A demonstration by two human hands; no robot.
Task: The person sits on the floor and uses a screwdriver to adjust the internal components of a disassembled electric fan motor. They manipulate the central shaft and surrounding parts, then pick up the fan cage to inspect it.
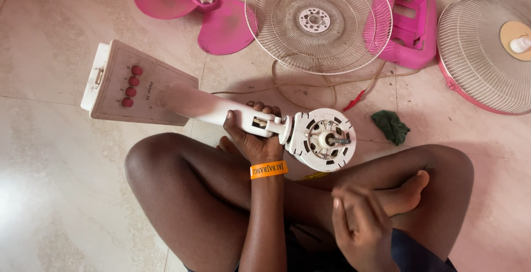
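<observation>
My left hand (255, 139) grips the fan stand's neck (221, 111) just beside the motor (323, 139), its long axis running from base (135, 84) to motor, while my right hand (362, 225), loosely curled and empty, rests below the motor.

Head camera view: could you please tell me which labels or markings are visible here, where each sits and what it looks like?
Wristband: orange band with dark lettering, around the left hand's wrist.
Control panel: white base of the fan, on the floor at left, four round red buttons with small dark markings beside them.
No packages, signs or screens.

Left hand (255, 139) grips fan neck (221, 110); right hand (362, 225) empty.
</observation>
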